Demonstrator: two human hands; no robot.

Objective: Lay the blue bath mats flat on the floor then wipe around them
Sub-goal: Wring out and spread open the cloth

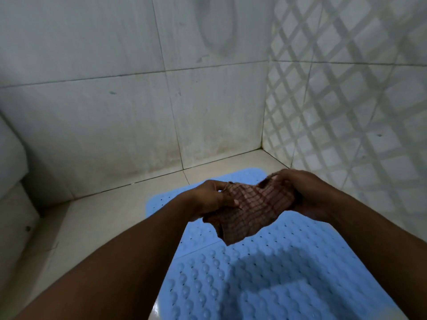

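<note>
A blue bath mat (265, 273) with raised bumps and small holes lies flat on the pale tiled floor (111, 213), reaching toward the far corner. A seam crosses it, so it may be two mats edge to edge. Above the mat I hold a reddish checked cloth (251, 213) in both hands. My left hand (212, 197) grips its left end. My right hand (300, 192) grips its right end, and the rest of the cloth hangs bunched between them. My forearms hide parts of the mat.
Tiled walls meet in a corner (262, 147) just behind the mat; the right wall (360, 112) has a lattice pattern. A white fixture (11, 162) stands at the left edge. Bare floor runs along the mat's left and far sides.
</note>
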